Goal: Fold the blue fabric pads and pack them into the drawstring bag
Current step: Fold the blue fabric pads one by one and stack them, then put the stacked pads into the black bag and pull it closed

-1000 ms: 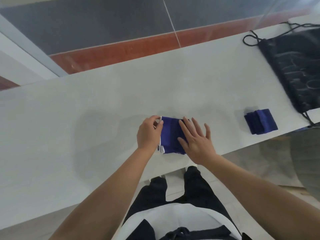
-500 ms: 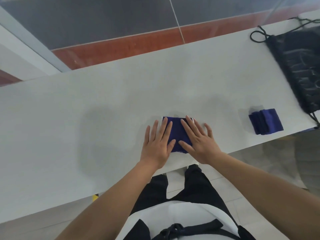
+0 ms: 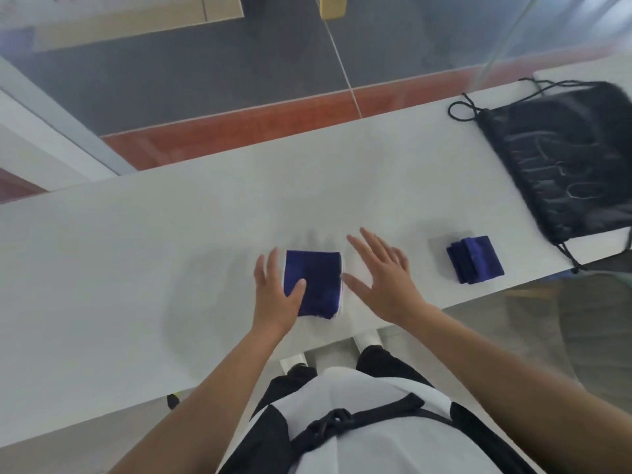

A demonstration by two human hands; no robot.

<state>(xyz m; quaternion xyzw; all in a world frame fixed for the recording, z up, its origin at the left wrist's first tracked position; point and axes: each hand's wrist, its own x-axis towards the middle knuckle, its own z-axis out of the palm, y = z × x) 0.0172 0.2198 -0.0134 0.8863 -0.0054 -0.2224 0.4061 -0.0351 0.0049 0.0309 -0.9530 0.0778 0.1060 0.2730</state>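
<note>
A person stands at a long white counter (image 3: 136,268), seen from above. Half a second ago both hands pressed flat on a folded blue pad (image 3: 313,283); now the right hand (image 3: 383,278) has lifted off to the pad's right side, fingers spread wide and holding nothing. The left hand (image 3: 275,295) is open too, its thumb resting on the pad's left edge. The fold looks finished, so this pad seems ready to move.

The pad lies between the hands near the counter's front edge. A second folded pad (image 3: 475,260) sits well to the right, apart from both hands. The black drawstring bag (image 3: 564,159) lies flat at the far right, nothing visibly packed yet.
</note>
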